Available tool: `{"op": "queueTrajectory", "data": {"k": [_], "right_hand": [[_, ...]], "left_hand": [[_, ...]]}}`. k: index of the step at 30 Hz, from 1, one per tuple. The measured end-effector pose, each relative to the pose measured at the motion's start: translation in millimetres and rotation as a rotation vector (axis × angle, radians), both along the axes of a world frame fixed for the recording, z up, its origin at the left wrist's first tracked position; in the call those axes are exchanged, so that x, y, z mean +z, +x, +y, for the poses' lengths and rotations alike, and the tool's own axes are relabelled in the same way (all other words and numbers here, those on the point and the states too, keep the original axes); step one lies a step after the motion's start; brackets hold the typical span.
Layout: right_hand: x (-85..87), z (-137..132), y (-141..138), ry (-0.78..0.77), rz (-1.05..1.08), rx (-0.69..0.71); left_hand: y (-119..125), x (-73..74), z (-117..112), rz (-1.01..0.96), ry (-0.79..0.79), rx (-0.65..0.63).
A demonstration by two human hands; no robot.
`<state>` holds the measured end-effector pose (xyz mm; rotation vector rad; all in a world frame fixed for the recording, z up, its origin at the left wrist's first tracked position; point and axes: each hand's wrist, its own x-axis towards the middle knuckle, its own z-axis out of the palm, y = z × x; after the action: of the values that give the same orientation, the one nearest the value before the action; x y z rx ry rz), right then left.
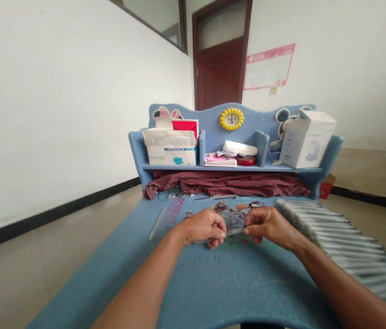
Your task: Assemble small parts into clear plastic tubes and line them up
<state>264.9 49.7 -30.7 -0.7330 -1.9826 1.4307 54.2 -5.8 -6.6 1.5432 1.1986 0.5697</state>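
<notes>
Just above the middle of the blue desk, both my hands hold a small clear plastic sleeve stretched between them. My left hand is closed, with thumb and fingers pinching the sleeve's left end near its lower edge. At the other end, my right hand pinches it between thumb and curled fingers. A thin, pale strip seems to run along the near edge, and part of it is hidden by my left hand. Whether anything lies inside the sleeve, I cannot make out.
Many slim, clear-wrapped pieces lie in a row along the desk's right side. A thin whitish stick rests at the left. Behind are a checked cloth and a shelf holding a mask box and a white box.
</notes>
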Motion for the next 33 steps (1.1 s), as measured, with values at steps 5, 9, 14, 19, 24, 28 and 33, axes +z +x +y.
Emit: {"op": "queueTrajectory", "data": {"k": [5,9,14,19,24,28,33], "right_hand": [[0.5,0.3,1.4,-0.024,-0.048,0.023],[1.0,0.6,2.4,-0.043,-0.054,0.044],[-3.1,0.4,-0.2,-0.015,-0.113,0.024],[-9.7,3.2,-3.5,0.053,-0.175,-0.024],[-8.2,4.7,-1.0,0.055,-0.158,0.016],[-5.8,4.2,1.4,0.069,-0.172,0.038],[-6.6,3.7,2.1,0.063,-0.211,0.059]], "left_hand": [[1.7,-3.5,-1.6,-0.045,-0.042,0.016],[0.8,-3.3,-1.6,-0.097,-0.041,0.004],[2.4,-6.0,-0.8,-0.096,-0.063,0.031],[3.6,-8.9,0.8,-0.089,-0.057,0.057],[0.9,-11.4,2.7,-0.108,-0.053,0.065],[0.4,-12.1,2.3,-0.117,-0.057,0.054],[0.4,-12.6,1.4,-0.108,-0.050,0.053]]}}
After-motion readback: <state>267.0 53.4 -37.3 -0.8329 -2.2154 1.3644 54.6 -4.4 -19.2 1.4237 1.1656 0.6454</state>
